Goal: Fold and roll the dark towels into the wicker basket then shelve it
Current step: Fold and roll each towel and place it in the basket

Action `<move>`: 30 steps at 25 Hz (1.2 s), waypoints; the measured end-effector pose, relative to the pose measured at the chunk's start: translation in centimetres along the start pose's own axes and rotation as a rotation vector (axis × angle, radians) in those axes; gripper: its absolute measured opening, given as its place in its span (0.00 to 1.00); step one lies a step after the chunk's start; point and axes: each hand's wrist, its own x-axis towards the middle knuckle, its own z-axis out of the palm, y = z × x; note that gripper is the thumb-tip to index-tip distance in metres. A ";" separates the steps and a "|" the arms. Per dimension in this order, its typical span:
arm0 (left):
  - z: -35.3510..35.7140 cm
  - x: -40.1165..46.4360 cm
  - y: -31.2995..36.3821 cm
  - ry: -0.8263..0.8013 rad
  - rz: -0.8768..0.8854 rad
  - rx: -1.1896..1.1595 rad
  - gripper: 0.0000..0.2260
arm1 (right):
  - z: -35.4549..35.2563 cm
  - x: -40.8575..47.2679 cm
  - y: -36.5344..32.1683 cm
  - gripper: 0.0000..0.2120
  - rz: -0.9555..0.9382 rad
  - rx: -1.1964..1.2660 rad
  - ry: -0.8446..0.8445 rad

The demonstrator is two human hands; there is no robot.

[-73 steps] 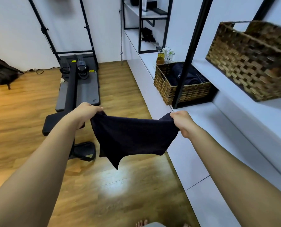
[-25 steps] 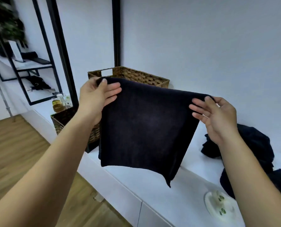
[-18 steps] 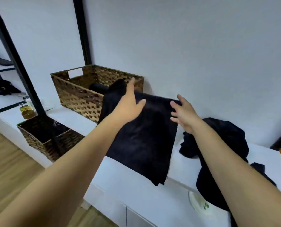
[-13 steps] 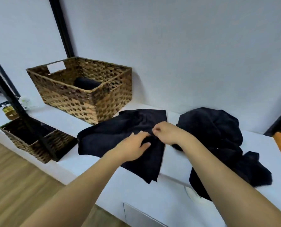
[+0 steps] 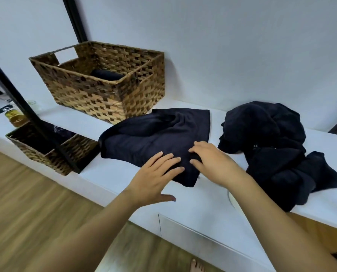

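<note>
While both hands press flat, a dark towel [image 5: 156, 134] lies on the white tabletop [image 5: 112, 173].
Left hand [image 5: 156, 177] and right hand [image 5: 212, 161] rest on its near corner, fingers straight, gripping nothing; the wicker basket [image 5: 105, 83] stands just behind, holding a rolled towel [image 5: 106, 74].

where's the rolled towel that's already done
In the head view it is upper left: the rolled towel lies inside the large wicker basket on the white ledge, against the wall, left of the flat towel.
</note>
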 end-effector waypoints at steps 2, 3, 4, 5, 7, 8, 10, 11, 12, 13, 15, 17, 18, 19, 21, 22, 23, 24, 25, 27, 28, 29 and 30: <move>0.6 0.3 0.3 0.000 -0.071 0.085 0.34 | 0.7 -0.9 -0.1 0.18 0.004 0.058 0.045; 0.4 0.9 0.5 0.036 -0.105 0.081 0.32 | 1.0 -1.2 -0.2 0.17 0.010 0.091 0.058; 0.1 1.5 0.6 0.088 -0.106 0.066 0.28 | 1.2 -1.6 -0.3 0.16 0.018 0.129 0.073; -0.1 1.9 0.7 0.131 -0.084 0.049 0.24 | 1.3 -2.0 -0.4 0.16 0.029 0.162 0.090; -0.8 1.9 0.0 0.178 -0.042 -0.013 0.17 | 1.4 -2.8 -0.2 0.16 0.052 0.182 0.116; -1.3 1.8 -0.4 0.192 -0.057 -0.082 0.15 | 1.6 -3.3 -0.1 0.17 0.057 0.164 0.108; -2.5 1.8 -0.8 0.187 -0.205 -0.298 0.13 | 1.9 -4.1 0.1 0.22 0.033 0.085 0.089; -3.1 2.0 -0.9 0.172 -0.294 -0.400 0.12 | 2.1 -4.4 0.0 0.24 0.012 0.036 0.110; -3.7 2.3 -1.0 0.160 -0.357 -0.468 0.12 | 2.3 -4.4 -0.2 0.25 -0.013 -0.010 0.149; -4.0 2.7 -1.1 0.145 -0.393 -0.498 0.11 | 2.4 -4.2 -0.5 0.29 -0.039 -0.058 0.178; -4.3 3.1 -1.6 0.111 -0.411 -0.524 0.11 | 2.7 -3.3 -1.2 0.41 -0.058 -0.206 0.175; -4.3 3.2 -1.9 0.100 -0.457 -0.614 0.10 | 3.9 -2.6 -1.5 0.51 -0.063 -0.374 0.224; -4.3 3.2 -2.1 0.107 -0.494 -0.683 0.10 | 4.5 -2.3 -1.5 0.53 -0.071 -0.414 0.281; -4.4 3.2 -2.2 0.115 -0.534 -0.737 0.09 | 5.0 -2.2 -1.3 0.53 -0.085 -0.437 0.342; -4.9 3.4 -2.4 0.131 -0.570 -0.769 0.07 | 5.7 -2.2 -0.5 0.54 -0.131 -0.483 0.433; -5.1 3.5 -2.5 0.133 -0.569 -0.772 0.06 | 5.9 -2.3 -0.2 0.54 -0.149 -0.506 0.471; -5.2 3.8 -2.6 0.134 -0.569 -0.774 0.06 | 6.1 -2.2 0.1 0.53 -0.172 -0.503 0.523; -5.2 4.1 -2.7 0.141 -0.573 -0.782 0.05 | 6.3 -2.1 0.1 0.50 -0.210 -0.474 0.583; -5.2 4.3 -2.8 0.156 -0.585 -0.791 0.07 | 6.5 -2.1 0.0 0.44 -0.267 -0.436 0.642; -5.2 4.6 -3.0 0.186 -0.617 -0.831 0.09 | 6.9 -2.1 -0.4 0.28 -0.401 -0.394 0.691; -5.4 4.7 -3.0 0.198 -0.622 -0.870 0.08 | 6.8 -2.0 -0.6 0.19 -0.448 -0.366 0.688; -5.7 4.8 -2.8 0.217 -0.618 -0.932 0.06 | 6.7 -1.9 -0.8 0.10 -0.466 -0.304 0.683; -6.0 4.9 -2.7 0.243 -0.609 -1.014 0.05 | 6.4 -1.8 -1.1 0.05 -0.444 -0.187 0.676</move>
